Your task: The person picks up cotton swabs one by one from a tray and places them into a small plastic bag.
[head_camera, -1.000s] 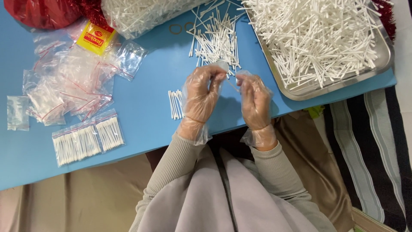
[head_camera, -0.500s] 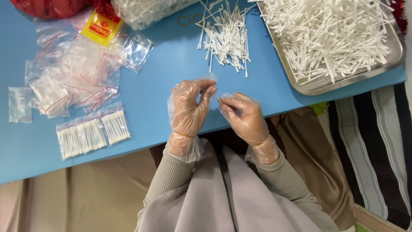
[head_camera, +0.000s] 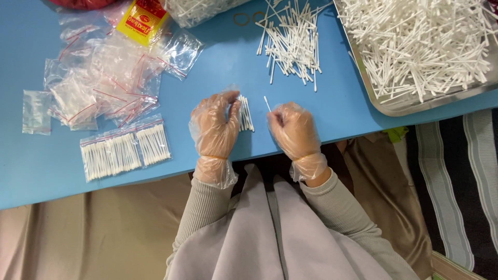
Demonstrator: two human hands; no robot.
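Observation:
Both my hands wear clear plastic gloves and rest near the front edge of the blue table (head_camera: 31, 171). My left hand (head_camera: 213, 126) curls over a small bundle of white cotton swabs (head_camera: 245, 115) lying on the table, fingertips touching it. My right hand (head_camera: 293, 129) is closed and pinches a single cotton swab (head_camera: 266, 102) that sticks up and away from the fingers. A loose pile of swabs (head_camera: 290, 44) lies farther back between the hands.
A metal tray (head_camera: 394, 106) heaped with swabs sits at the back right. Filled small bags of swabs (head_camera: 124, 152) lie at the front left. Empty clear zip bags (head_camera: 104, 83) are scattered behind them, with a yellow packet (head_camera: 139, 19). Two rubber bands (head_camera: 248, 18) lie at the back.
The hands moved from a raised position down to the table; the left hand now rests on the small swab bundle, and the right hand holds one swab beside it.

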